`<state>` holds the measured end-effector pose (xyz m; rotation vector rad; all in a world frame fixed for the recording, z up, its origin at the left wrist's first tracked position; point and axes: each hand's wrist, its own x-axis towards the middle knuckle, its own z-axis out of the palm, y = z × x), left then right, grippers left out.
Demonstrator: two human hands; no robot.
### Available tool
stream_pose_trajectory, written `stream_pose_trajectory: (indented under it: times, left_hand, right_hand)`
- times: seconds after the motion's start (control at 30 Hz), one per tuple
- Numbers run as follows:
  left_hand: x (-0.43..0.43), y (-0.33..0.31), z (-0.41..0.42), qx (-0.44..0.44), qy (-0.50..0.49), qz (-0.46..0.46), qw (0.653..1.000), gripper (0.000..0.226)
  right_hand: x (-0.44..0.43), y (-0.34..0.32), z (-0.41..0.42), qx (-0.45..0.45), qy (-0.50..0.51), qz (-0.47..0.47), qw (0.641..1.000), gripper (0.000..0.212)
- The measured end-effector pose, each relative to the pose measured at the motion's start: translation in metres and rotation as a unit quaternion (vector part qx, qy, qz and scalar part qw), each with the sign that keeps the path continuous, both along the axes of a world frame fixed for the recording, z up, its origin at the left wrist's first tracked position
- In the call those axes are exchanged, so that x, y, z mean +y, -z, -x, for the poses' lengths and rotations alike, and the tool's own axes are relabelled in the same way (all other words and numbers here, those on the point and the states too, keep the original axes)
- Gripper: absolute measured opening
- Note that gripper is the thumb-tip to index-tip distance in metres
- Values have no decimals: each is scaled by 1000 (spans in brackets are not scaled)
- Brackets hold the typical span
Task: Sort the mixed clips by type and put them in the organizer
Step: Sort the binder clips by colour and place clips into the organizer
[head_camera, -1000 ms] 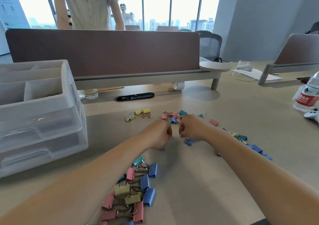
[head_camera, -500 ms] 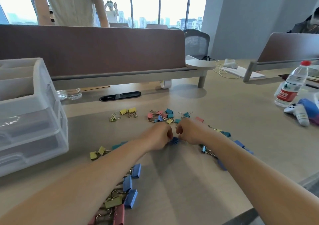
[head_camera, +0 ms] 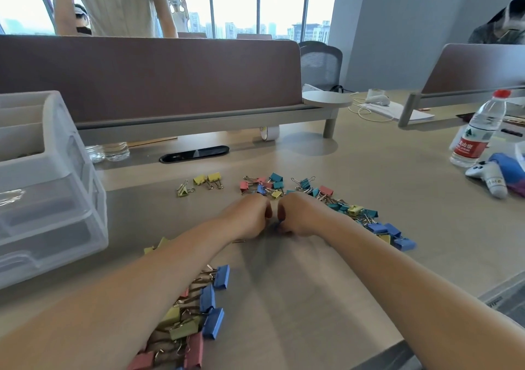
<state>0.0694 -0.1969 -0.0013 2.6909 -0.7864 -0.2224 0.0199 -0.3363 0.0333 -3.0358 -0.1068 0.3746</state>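
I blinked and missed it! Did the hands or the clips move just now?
Barely. Only the head camera turned right, so the organizer slid toward the left edge. The left hand and right hand stayed curled, knuckles together, over a small blue clip. The loose clips stayed put.

One wide-angle head view looks forward and down across the table (head_camera: 397,199), close over it.

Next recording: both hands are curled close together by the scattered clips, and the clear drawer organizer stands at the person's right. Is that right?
Not quite. The head view shows the clear drawer organizer at the person's left, not right. The rest holds: the left hand and right hand are curled close together by the scattered clips.
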Motion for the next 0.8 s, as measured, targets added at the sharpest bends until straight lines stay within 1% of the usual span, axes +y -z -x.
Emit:
stream_pose_trajectory:
  times: [0.13, 0.2, 0.27, 0.43, 0.53, 0.63, 0.8]
  left_hand:
    - [-6, 0, 0, 15, 12, 2, 1000, 3]
    - [-9, 1, 1, 14, 17, 6, 1000, 5]
    - [-10, 3, 2, 12, 16, 8, 1000, 8]
    - [-12, 6, -1, 21, 4, 14, 1000, 13]
    - [-14, 5, 0, 25, 1, 6, 1000, 12]
    - [-15, 4, 1, 36, 4, 9, 999, 12]
    - [-15, 1, 4, 66, 3, 30, 997, 12]
  right_hand:
    - [2, 2, -2, -10, -25, 49, 998, 22]
    - [1, 4, -2, -20, -36, 68, 997, 18]
    - [1, 7, -3, -27, -41, 65, 997, 13]
    - [0, 12, -2, -36, -29, 37, 998, 7]
    - [-2, 13, 0, -40, -30, 19, 999, 15]
    - [-5, 14, 2, -49, -28, -9, 998, 17]
    - [-12, 14, 7, -68, -42, -53, 995, 9]
